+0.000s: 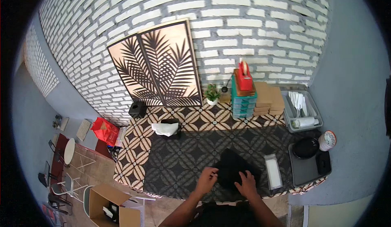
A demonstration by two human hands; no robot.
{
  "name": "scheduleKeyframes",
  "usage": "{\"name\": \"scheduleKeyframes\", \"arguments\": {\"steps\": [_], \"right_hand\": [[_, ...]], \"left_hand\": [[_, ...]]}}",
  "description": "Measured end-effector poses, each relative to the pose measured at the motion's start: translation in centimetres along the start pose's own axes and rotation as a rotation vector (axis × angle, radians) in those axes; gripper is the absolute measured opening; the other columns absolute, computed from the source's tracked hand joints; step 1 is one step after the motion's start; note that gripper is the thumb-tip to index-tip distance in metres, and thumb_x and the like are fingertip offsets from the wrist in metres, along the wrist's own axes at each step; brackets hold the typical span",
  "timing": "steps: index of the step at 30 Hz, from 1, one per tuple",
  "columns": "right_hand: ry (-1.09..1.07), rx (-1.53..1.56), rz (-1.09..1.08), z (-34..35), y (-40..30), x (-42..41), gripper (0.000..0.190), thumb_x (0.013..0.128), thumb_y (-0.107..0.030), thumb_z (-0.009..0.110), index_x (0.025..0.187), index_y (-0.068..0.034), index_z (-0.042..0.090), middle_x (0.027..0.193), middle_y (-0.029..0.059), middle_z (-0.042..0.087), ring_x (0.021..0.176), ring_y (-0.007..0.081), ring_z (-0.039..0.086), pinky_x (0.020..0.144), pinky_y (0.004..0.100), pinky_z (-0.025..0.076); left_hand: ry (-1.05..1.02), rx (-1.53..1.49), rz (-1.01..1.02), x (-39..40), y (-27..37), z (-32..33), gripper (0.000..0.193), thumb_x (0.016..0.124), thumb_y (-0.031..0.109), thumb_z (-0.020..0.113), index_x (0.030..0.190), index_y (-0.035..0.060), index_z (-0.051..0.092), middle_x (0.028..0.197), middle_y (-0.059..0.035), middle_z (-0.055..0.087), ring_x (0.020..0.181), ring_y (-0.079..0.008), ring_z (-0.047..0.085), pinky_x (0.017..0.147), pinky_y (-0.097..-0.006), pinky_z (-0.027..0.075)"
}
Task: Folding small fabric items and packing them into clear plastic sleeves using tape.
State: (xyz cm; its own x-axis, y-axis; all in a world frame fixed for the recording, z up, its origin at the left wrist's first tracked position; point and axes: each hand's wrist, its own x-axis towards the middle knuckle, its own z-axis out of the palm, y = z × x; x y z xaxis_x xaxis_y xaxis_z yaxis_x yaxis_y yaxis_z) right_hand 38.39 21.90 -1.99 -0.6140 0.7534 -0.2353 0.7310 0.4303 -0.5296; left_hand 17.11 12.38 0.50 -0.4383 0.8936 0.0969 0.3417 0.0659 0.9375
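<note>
A black item [232,166], seemingly soft like cloth, lies on the dark woven table covering [183,163] right in front of me. At its left edge is my left hand [208,179], fingers curled; whether they pinch the material is too small to tell. My right hand [246,182] rests on the item's right part with the fingers spread. To the right of that hand lies a clear pack of white tissues [274,172]. Farther back on the left stands a black tissue holder [174,135] with white tissue [165,129] on top.
On the right, a grey tray [302,176] holds black dishes [305,148] and stacked bowls [327,140]. Behind it sits a grey cutlery tray [319,123]. Teal drawers [244,105] carry a red tape dispenser [245,79], beside cardboard boxes [268,97]. An open carton [105,193] stands lower left.
</note>
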Motion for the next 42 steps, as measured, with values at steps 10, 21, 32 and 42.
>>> {"name": "scheduleKeyframes", "arguments": {"steps": [10,21,32,42], "right_hand": [[0.330,0.015,0.230,1.3,-3.8,0.6,0.051,0.077,-0.015,0.072,0.125,-0.010,0.053,0.134,0.0198,0.044,0.121,0.0423,0.044,0.102,0.0525,0.036],[0.390,-0.027,0.331,3.1,-4.9,0.9,0.053,0.077,-0.014,0.071,0.125,-0.014,0.050,0.138,0.0174,0.039,0.125,0.0387,0.038,0.104,0.0526,0.031],[0.486,0.061,0.161,3.0,-3.4,2.4,0.043,0.071,-0.007,0.067,0.112,-0.008,0.053,0.118,0.0198,0.045,0.110,0.0420,0.049,0.095,0.0503,0.041],[0.241,-0.014,0.329,0.2,-5.4,3.1,0.055,0.074,-0.009,0.072,0.122,-0.008,0.045,0.118,0.0246,0.043,0.109,0.0456,0.050,0.092,0.0514,0.045]], "left_hand": [[0.719,0.264,-0.050,13.9,-11.3,-24.5,0.043,0.088,0.009,0.065,0.127,0.0013,0.049,0.097,-0.0126,0.056,0.081,-0.0206,0.055,0.076,-0.0325,0.047],[0.534,0.137,-0.228,21.4,-15.4,-29.9,0.023,0.085,0.017,0.067,0.085,-0.0053,0.066,0.069,-0.0122,0.062,0.062,-0.0219,0.058,0.062,-0.0359,0.045],[0.559,-0.157,-0.227,20.3,-15.2,-30.0,0.019,0.092,0.015,0.062,0.089,-0.0035,0.064,0.069,-0.0061,0.063,0.059,-0.0134,0.055,0.058,-0.0316,0.044],[0.570,0.002,0.023,16.9,-3.4,-32.1,0.021,0.094,0.020,0.063,0.091,-0.0010,0.064,0.069,-0.0021,0.054,0.063,-0.0095,0.047,0.059,-0.0268,0.039]]}}
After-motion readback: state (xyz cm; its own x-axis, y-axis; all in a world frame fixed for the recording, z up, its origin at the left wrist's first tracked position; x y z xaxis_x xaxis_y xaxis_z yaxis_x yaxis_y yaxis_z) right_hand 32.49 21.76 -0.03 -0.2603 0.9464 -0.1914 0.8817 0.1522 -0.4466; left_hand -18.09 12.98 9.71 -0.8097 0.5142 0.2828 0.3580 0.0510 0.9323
